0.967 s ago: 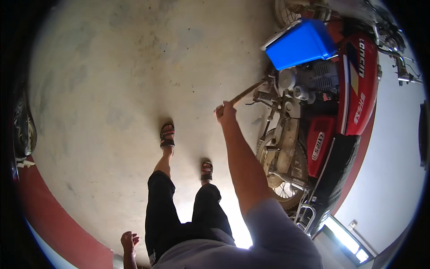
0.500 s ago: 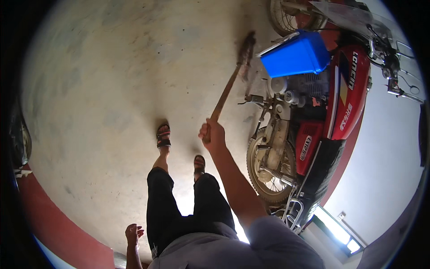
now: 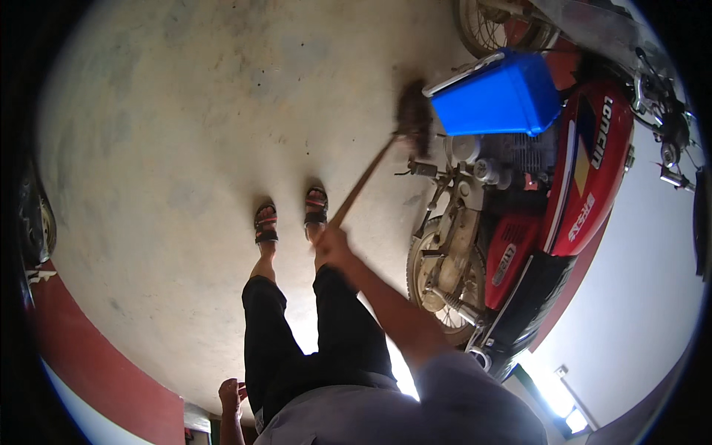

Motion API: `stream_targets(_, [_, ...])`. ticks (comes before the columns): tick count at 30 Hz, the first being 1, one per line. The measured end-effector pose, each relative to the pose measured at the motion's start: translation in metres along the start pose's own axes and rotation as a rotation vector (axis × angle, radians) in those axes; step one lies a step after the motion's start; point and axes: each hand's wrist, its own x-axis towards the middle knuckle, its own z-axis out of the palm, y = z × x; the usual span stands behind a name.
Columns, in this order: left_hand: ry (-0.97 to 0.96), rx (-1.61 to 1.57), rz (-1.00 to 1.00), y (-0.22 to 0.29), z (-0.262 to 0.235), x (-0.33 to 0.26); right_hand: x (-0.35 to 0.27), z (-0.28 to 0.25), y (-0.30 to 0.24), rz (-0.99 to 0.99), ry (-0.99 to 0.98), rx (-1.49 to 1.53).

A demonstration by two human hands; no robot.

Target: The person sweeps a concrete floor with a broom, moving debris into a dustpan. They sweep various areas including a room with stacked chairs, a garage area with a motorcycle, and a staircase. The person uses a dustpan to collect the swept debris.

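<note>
My right hand (image 3: 331, 242) grips the lower end of a wooden broom handle (image 3: 365, 180) in front of my feet. The handle slants up and to the right to a dark bristle head (image 3: 413, 115), blurred, on the concrete floor (image 3: 185, 133) beside the motorcycle (image 3: 534, 222). My left hand (image 3: 231, 394) hangs at my side near the bottom edge, fingers loosely curled with nothing in them. My feet in sandals (image 3: 293, 215) stand side by side on the floor.
A red motorcycle stands at the right, with a blue plastic box (image 3: 497, 93) resting against it. Its wheel (image 3: 434, 285) is close to my right leg. A red painted band (image 3: 96, 363) runs along the wall at lower left.
My right hand has pulled back toward my feet and lowered. The broom head swung out from beside the motorcycle and now lies near the blue box. My feet have drawn together.
</note>
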Motion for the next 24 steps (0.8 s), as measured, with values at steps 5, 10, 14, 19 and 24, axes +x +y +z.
stream_targets(5, [-0.031, -0.045, 0.062, 0.018, 0.048, -0.030, -0.151, 0.152, -0.168, 0.788, -0.086, 0.530])
stream_targets(10, [-0.054, -0.149, 0.153, 0.060, 0.066, -0.043, -0.168, 0.108, -0.217, 0.803, -0.346, 0.453])
stream_targets(14, [-0.068, -0.145, 0.193, 0.076, 0.072, -0.044, -0.173, 0.066, -0.246, 0.726, -0.147, 0.216])
stream_targets(19, [-0.074, -0.084, 0.164, 0.107, 0.075, -0.038, -0.102, -0.015, -0.224, 0.346, 0.215, 0.239])
stream_targets(24, [-0.104, -0.046, 0.169, 0.134, 0.049, -0.016, 0.065, -0.107, -0.232, 0.584, 0.596, 0.650])
